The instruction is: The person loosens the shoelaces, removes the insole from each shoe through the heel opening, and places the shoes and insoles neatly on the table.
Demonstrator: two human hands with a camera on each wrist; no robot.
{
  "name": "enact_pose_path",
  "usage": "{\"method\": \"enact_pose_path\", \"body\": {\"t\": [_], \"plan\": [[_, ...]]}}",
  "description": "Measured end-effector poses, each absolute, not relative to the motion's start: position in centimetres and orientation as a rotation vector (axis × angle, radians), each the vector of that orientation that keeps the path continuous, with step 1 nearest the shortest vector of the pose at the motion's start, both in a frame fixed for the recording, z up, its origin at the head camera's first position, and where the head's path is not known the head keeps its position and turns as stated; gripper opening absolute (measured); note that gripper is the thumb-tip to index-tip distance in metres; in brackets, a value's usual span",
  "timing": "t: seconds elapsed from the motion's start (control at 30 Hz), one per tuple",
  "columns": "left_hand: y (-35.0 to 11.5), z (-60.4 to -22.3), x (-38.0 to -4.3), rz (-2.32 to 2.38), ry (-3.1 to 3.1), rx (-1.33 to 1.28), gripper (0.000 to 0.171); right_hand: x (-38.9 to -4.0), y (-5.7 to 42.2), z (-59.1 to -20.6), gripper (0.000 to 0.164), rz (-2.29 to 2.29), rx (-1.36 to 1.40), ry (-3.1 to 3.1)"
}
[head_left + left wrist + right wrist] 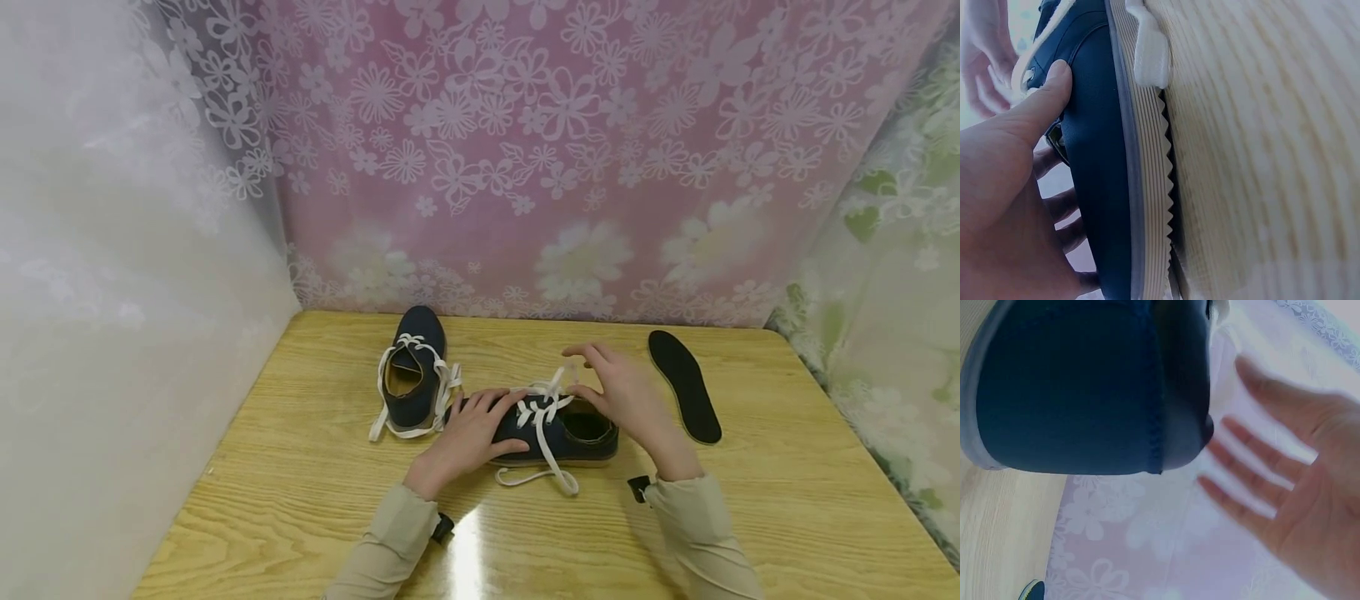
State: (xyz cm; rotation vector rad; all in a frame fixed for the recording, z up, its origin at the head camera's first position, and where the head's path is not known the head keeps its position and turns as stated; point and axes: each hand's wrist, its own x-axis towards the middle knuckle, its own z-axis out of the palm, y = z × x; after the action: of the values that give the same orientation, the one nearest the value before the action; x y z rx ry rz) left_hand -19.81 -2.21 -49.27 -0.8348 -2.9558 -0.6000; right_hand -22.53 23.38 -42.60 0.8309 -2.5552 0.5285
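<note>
Shoe, dark blue, sole down at mid-table, toe to the left, heel to the right. Left hand gripping forefoot: thumb on near side, fingers over the top and round the far side. Right hand just above the heel opening, thumb and fingers spread apart, seemingly free of any hold; blurred in right wrist view. White laces loose at the eyelets, one end standing up near right fingertips, another dropping down the near side and curling onto wood-grain table. Second shoe farther left, upright, toe away, laces trailing. Black insole flat, right of right hand. Behind, pink floral cloth.
</note>
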Motion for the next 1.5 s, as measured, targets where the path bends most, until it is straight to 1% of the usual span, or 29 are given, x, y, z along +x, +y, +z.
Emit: {"method": "enact_pose_path", "body": {"t": [0.07, 0.2, 0.4, 0.57, 0.67, 0.8, 0.87, 0.97, 1.0, 1.07, 1.17, 1.2, 1.33, 1.5], "plan": [[-2.2, -49.3, -19.9, -0.605, -2.953, -0.834, 0.077, -22.5, 23.3, -42.5, 0.038, 0.577, 0.942, -2.578], [-2.3, -49.3, -19.9, -0.619, -2.96, -0.828, 0.077, -22.5, 23.0, -42.6, 0.023, 0.526, 1.059, -2.616], [-2.2, -49.4, -19.8, -0.622, -2.967, -0.828, 0.078, -22.7, 22.6, -43.7, 0.02, 0.319, 1.005, -2.648], [-2.2, -49.4, -19.8, -0.632, -2.964, -0.833, 0.077, -22.8, 22.5, -43.9, 0.015, 0.403, 0.982, -2.544], [-2.2, -49.4, -19.7, -0.627, -2.964, -0.831, 0.077, -22.9, 22.6, -43.6, 0.014, 0.441, 0.859, -2.438], [-2.1, -49.3, -19.8, -0.587, -2.949, -0.839, 0.077, -22.8, 23.1, -43.0, 0.017, 0.454, 0.541, -2.276], [-2.1, -49.3, -19.8, -0.559, -2.941, -0.843, 0.076, -22.7, 23.3, -42.8, 0.018, 0.461, 0.423, -2.256], [-2.1, -49.2, -19.7, -0.521, -2.937, -0.845, 0.075, -22.5, 23.5, -42.7, 0.017, 0.505, 0.378, -2.37], [-2.2, -49.2, -19.7, -0.519, -2.937, -0.845, 0.075, -22.5, 23.6, -42.7, 0.019, 0.522, 0.396, -2.424], [-2.2, -49.2, -19.7, -0.523, -2.939, -0.847, 0.075, -22.5, 23.6, -42.7, 0.029, 0.533, 0.464, -2.526], [-2.2, -49.1, -19.7, -0.541, -2.948, -0.85, 0.074, -22.5, 23.6, -42.7, 0.039, 0.513, 0.644, -2.623], [-2.2, -49.1, -19.7, -0.546, -2.948, -0.851, 0.074, -22.4, 23.6, -42.6, 0.038, 0.509, 0.71, -2.639], [-2.2, -49.1, -19.7, -0.553, -2.954, -0.848, 0.074, -22.3, 23.3, -42.7, 0.027, 0.499, 0.91, -2.667], [-2.2, -49.2, -19.7, -0.556, -2.955, -0.851, 0.074, -22.2, 22.7, -43.3, 0.019, 0.504, 1.018, -2.671]]}}
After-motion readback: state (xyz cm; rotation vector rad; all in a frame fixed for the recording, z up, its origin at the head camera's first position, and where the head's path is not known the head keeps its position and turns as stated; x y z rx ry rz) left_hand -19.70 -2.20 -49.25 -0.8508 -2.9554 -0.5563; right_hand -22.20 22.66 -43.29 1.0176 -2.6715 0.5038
